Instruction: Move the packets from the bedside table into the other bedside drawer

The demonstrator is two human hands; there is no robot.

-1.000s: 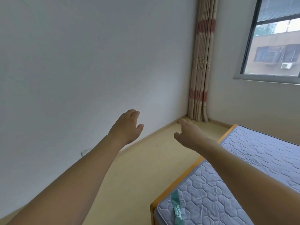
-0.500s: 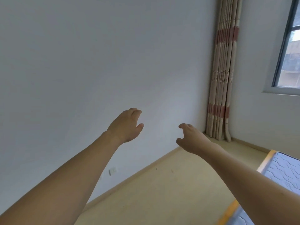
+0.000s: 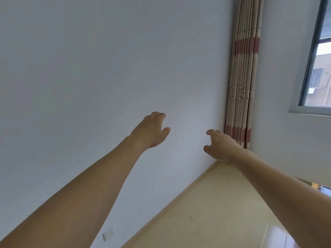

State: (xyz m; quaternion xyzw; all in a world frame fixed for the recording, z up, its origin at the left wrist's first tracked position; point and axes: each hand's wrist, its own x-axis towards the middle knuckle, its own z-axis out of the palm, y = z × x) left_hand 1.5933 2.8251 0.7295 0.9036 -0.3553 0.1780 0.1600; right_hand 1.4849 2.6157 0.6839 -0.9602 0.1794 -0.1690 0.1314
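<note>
Both arms stretch out in front of me toward a bare white wall. My left hand [image 3: 151,130] is held up in the air with loosely curled fingers and holds nothing. My right hand [image 3: 219,145] hangs at about the same height, a little to the right, fingers relaxed and empty. No packets, bedside table or drawer show in the head view.
A white wall [image 3: 89,68] fills the left and middle. A beige and red striped curtain [image 3: 241,77] hangs in the corner. A window [image 3: 318,59] sits at the right. Pale yellow floor [image 3: 206,212] lies below, with a wall socket [image 3: 108,233] low down and a bed corner [image 3: 320,188] at the right edge.
The view has swung left and upward: the mattress has slid almost out of sight and the window has moved to the right edge. Both hands stay raised and empty.
</note>
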